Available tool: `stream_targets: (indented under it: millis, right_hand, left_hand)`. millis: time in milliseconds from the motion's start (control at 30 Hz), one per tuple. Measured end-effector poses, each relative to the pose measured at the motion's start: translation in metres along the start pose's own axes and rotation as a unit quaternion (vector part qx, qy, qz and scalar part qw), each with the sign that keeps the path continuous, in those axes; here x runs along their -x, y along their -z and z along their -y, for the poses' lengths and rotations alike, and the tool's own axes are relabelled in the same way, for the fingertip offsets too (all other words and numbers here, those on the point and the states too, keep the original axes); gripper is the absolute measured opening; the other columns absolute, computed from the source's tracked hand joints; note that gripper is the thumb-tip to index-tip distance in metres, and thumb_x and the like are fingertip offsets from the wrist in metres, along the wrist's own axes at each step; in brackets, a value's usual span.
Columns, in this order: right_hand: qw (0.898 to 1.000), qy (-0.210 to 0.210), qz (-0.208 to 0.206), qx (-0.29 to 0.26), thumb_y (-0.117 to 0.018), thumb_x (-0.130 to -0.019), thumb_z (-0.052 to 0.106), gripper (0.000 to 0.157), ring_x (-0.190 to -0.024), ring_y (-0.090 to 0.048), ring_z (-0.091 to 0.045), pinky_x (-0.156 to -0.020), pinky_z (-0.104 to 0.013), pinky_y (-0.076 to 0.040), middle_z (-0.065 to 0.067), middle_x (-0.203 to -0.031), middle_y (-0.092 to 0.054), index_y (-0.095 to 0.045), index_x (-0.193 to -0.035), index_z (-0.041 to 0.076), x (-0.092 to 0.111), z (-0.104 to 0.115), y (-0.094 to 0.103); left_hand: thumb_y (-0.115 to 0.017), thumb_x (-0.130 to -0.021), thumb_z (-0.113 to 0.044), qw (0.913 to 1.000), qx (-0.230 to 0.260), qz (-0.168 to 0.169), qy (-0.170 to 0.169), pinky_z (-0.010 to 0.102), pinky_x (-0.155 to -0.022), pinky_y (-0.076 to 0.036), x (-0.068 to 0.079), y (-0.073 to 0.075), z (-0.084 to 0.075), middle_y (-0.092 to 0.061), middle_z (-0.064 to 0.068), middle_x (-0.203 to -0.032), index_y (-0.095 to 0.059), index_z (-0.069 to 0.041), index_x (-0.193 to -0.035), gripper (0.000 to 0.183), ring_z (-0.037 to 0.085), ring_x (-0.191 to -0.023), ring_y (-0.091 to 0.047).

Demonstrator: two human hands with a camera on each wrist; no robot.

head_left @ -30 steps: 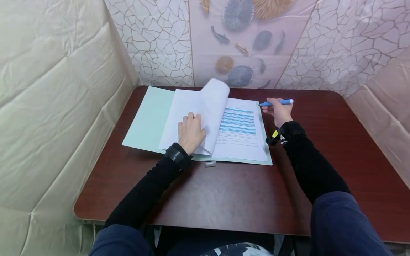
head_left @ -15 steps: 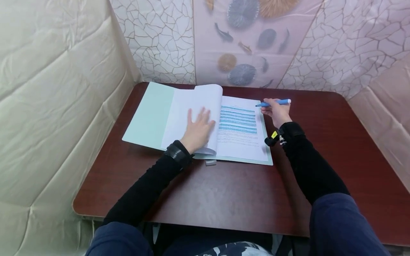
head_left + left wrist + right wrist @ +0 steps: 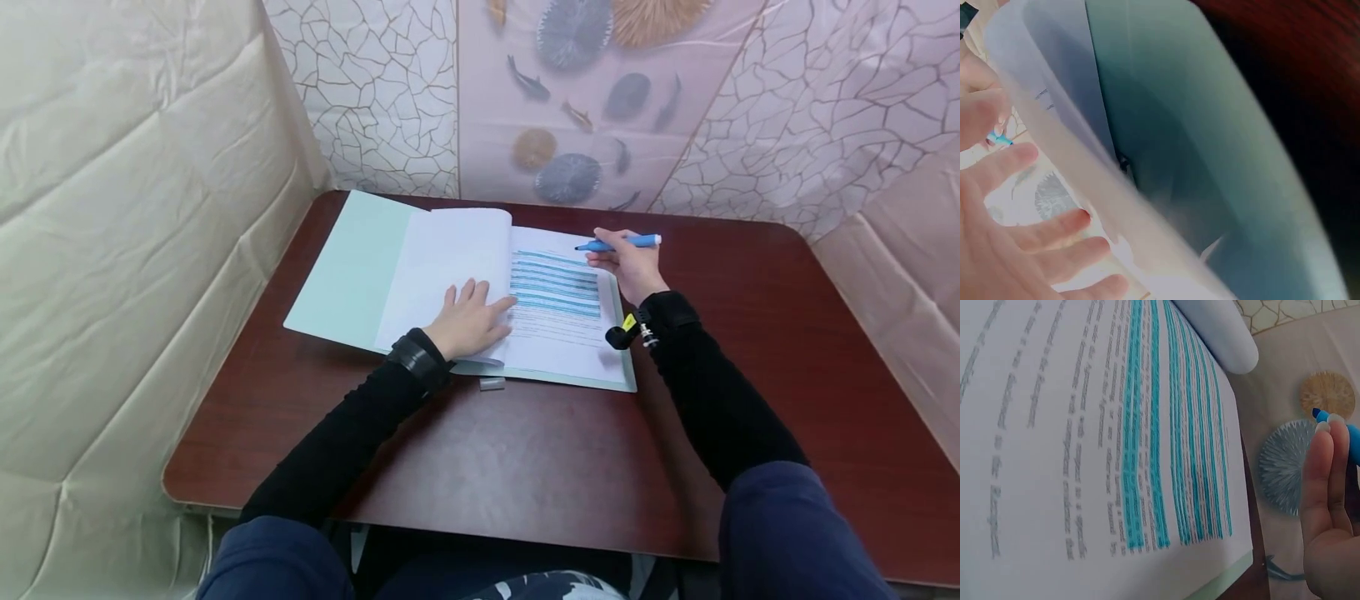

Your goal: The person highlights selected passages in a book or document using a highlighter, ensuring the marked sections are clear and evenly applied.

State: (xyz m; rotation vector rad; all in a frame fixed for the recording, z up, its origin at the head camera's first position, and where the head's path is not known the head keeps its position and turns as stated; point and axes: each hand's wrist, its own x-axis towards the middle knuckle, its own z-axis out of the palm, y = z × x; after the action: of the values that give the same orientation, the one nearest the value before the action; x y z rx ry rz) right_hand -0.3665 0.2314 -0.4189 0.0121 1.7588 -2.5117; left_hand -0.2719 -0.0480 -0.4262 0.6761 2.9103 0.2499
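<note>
A pale green folder (image 3: 347, 275) lies spread on the table with white sheets in it. The left hand (image 3: 471, 323) rests with spread fingers on the turned-over sheets (image 3: 457, 242), whose fold curls up along the middle. To its right, a printed page (image 3: 558, 342) bears several lines of text marked in blue. Above that page's upper right part, the right hand (image 3: 628, 265) pinches a blue marker (image 3: 645, 241), its uncapped dark tip pointing left. The right wrist view shows the marker tip (image 3: 1317, 414) apart from the paper. Spread fingers (image 3: 1063, 231) show beside the curled sheet in the left wrist view.
A small grey piece (image 3: 492, 384) lies on the brown table (image 3: 480, 458) just below the folder's front edge. A patterned cloth (image 3: 390, 100) hangs behind the table, and pale quilted fabric (image 3: 150, 250) stands along the left side.
The left hand went from curled fingers to spread ones, flattening the turned sheets leftward, and slid down slightly. The right hand with the marker moved a little left, over the printed page.
</note>
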Motion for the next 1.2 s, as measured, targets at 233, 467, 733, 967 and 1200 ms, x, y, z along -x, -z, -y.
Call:
stream_targets:
  millis: [233,467,733,967,1200]
  right_hand:
    - [0.999,-0.020,0.018,-0.023,-0.066,-0.090,0.011,0.009,-0.073,-0.072,-0.020,-0.080,-0.032,-0.058,-0.012,-0.083,-0.074,-0.062,-0.088,0.003,-0.003,-0.010,-0.011]
    - [0.998,-0.032,0.032,-0.031,-0.064,-0.092,0.011,0.008,-0.071,-0.071,-0.021,-0.078,-0.032,-0.059,-0.011,-0.081,-0.073,-0.064,-0.088,0.004,-0.005,-0.018,-0.021]
    - [0.998,-0.041,0.050,-0.012,-0.064,-0.092,0.013,0.009,-0.076,-0.072,-0.020,-0.088,-0.035,-0.056,-0.009,-0.086,-0.073,-0.059,-0.093,0.005,-0.006,-0.023,-0.026]
    - [0.997,-0.045,0.069,0.001,-0.062,-0.093,0.014,0.009,-0.083,-0.071,-0.019,-0.111,-0.044,-0.039,-0.007,-0.095,-0.071,-0.057,-0.094,0.008,-0.009,-0.030,-0.027]
    - [0.997,-0.056,0.046,0.032,-0.066,-0.091,0.017,0.018,-0.086,-0.070,-0.020,-0.112,-0.046,-0.037,-0.008,-0.102,-0.069,-0.058,-0.103,0.006,-0.016,-0.035,-0.040]
  left_hand:
    - [-0.046,-0.099,-0.044,0.9992,0.021,0.021,0.027,0.058,-0.118,-0.017,0.001,0.000,0.001,-0.013,0.019,-0.160,-0.036,-0.026,-0.150,0.055,0.040,-0.148,-0.014]
    - [-0.043,-0.100,-0.045,0.9981,0.024,0.035,0.046,0.060,-0.117,-0.015,0.001,0.001,0.001,-0.005,0.015,-0.163,-0.031,-0.028,-0.152,0.056,0.042,-0.149,-0.011]
    - [-0.040,-0.100,-0.047,0.9970,0.023,0.050,0.054,0.059,-0.118,-0.013,0.000,-0.004,0.004,-0.007,0.017,-0.163,-0.026,-0.031,-0.153,0.057,0.043,-0.149,-0.009]
    - [-0.041,-0.100,-0.048,0.9970,0.021,0.054,0.050,0.060,-0.117,-0.015,-0.001,-0.007,0.007,-0.013,0.017,-0.162,-0.026,-0.032,-0.153,0.057,0.043,-0.148,-0.013]
    - [-0.041,-0.099,-0.050,0.9969,0.017,0.059,0.049,0.061,-0.116,-0.015,-0.002,-0.011,0.007,-0.015,0.015,-0.162,-0.024,-0.034,-0.153,0.059,0.043,-0.147,-0.017]
